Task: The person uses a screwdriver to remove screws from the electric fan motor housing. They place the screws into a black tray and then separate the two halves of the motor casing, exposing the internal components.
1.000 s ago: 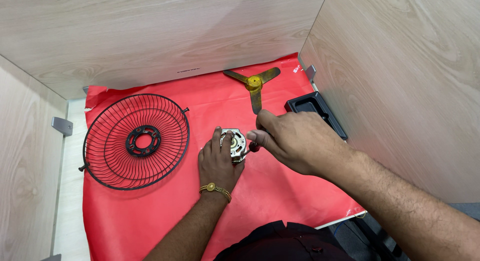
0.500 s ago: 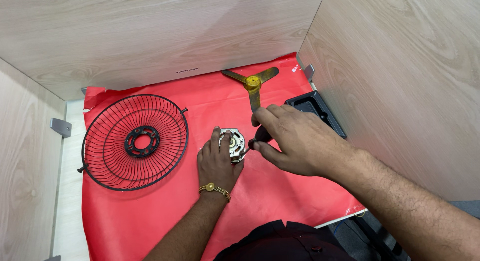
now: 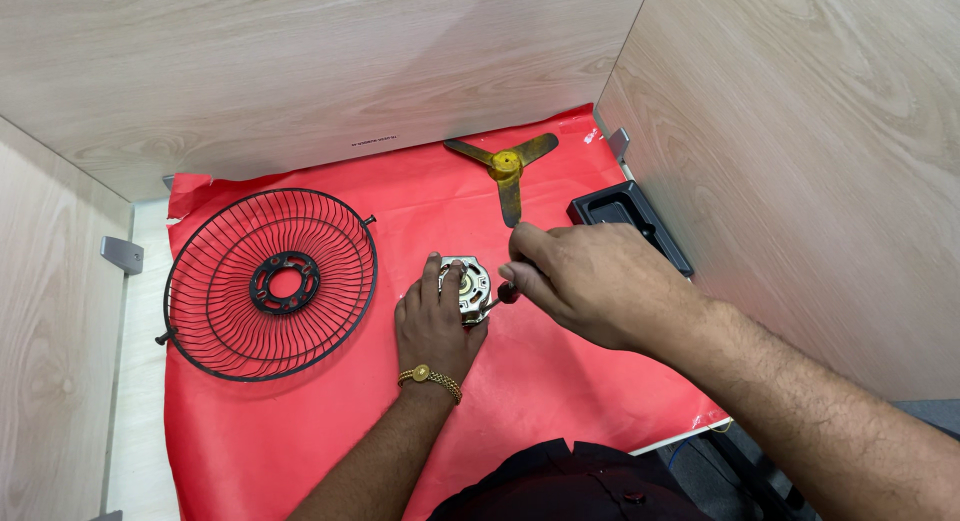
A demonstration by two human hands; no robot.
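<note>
My left hand (image 3: pixel 432 319) rests on a small silver fan motor (image 3: pixel 468 284) and holds it against the red mat (image 3: pixel 560 381); a gold bracelet sits on that wrist. My right hand (image 3: pixel 590 279) grips a screwdriver (image 3: pixel 497 299) with a dark red handle, its thin shaft reaching left to the motor's side. Most of the handle is hidden inside my fist.
A black wire fan guard (image 3: pixel 270 283) lies flat on the mat's left part. A yellow three-blade fan propeller (image 3: pixel 506 167) lies at the back. A black tray (image 3: pixel 626 215) sits at the right, by the wooden wall. Wooden panels enclose the area on three sides.
My right hand has shifted a little lower and to the right, with the screwdriver shaft now visible at the motor. The left hand stays on the motor.
</note>
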